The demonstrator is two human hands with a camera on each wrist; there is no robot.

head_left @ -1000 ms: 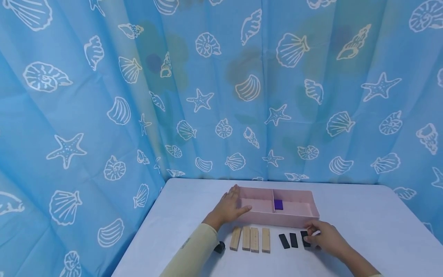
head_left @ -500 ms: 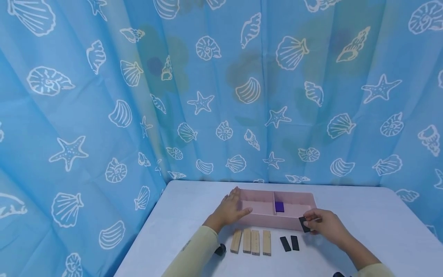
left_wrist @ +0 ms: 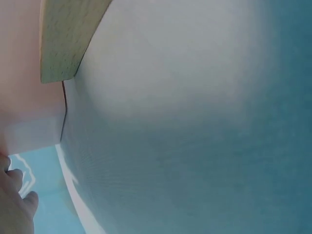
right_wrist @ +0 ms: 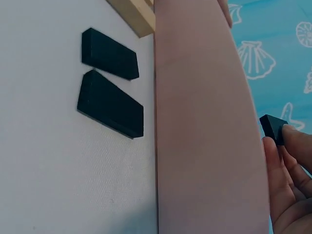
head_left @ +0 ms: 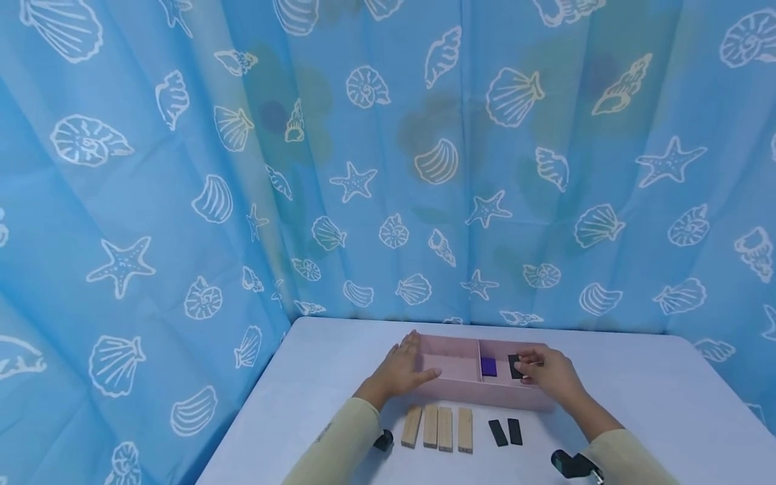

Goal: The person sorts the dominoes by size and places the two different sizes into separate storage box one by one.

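Note:
A pink box [head_left: 448,391] with two compartments stands on the white table. My left hand [head_left: 397,370] rests at its left end, fingers straight over the rim and thumb along the front. Between thumb and fingers my right hand [head_left: 548,372] pinches a black block [head_left: 514,366] over the right compartment; the right wrist view shows that black block [right_wrist: 274,127] above the box's rim. A flat purple piece [head_left: 488,366] lies in the right compartment beside the divider. In front of the box lie two more black blocks [head_left: 498,432] side by side.
Several wooden blocks [head_left: 445,429] lie in a row before the box, left of the black ones. Blue shell-patterned curtains [head_left: 388,168] hang behind and to the left of the table [head_left: 655,397]. A black wrist device [head_left: 570,465] shows by the right sleeve.
My right hand has lifted the rightmost black block off the table and carried it up and left, over the box's right compartment. My left hand has stayed at the box's left end.

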